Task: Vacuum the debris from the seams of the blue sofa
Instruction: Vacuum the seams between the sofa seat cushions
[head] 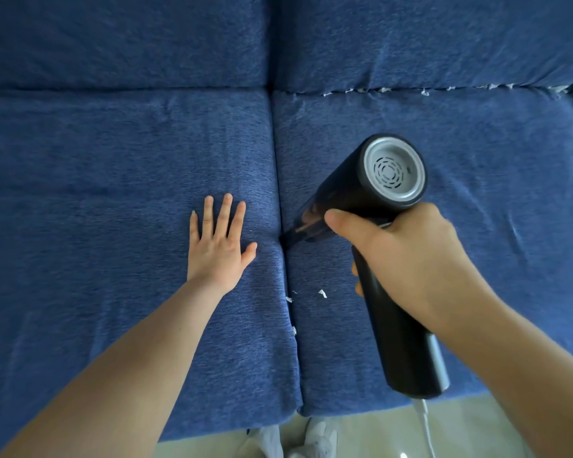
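At the near edge, the seat cushions of the blue sofa [113,160] are ending above a pale floor [361,434], and a white cord [425,421] is hanging from the butt of the handheld vacuum [387,200]; it needs keeping off the fabric. White scraps of debris [322,293] are lying on and just beside the centre seam [286,292], nearer than the nozzle.

The right hand [407,259] is gripping the vacuum's handle, thumb forward, and is aiming the dark nozzle [298,233] into the centre seam. The left hand [217,246] is lying flat with fingers straight on the left cushion, just beside the seam. Judged from this, the step is best done by pressing that cushion leftward to spread the gap while drawing the nozzle tip slowly along the seam toward the near scraps.

Open cushion is lying to both sides for moving. Farther off, more scraps are lining the back seam [411,90] on the right.
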